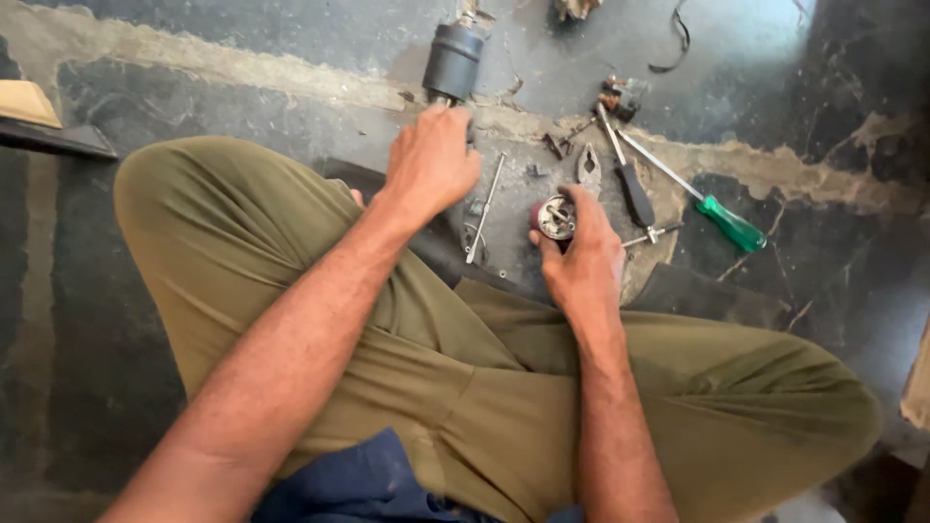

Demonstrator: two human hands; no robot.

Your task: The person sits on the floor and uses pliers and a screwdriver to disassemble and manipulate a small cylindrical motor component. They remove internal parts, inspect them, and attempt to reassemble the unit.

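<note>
My right hand point(584, 254) grips a small round metal part with a dark red rim point(555, 217), its open face turned up. My left hand point(432, 160) reaches forward over the dark floor, its fingers closed at the near end of a black cylindrical motor housing point(453, 59); what the fingers hold is hidden. A long thin metal bolt point(484, 206) lies on the floor between the two hands. I sit cross-legged, and my knees in olive trousers point(242, 242) flank both arms.
To the right lie a green-handled screwdriver point(719, 219), a black-handled screwdriver point(628, 177), pliers point(587, 165) and small metal parts point(617, 97). A black cable point(678, 39) curls at the top. A dark board with a tan piece point(39, 121) sits far left.
</note>
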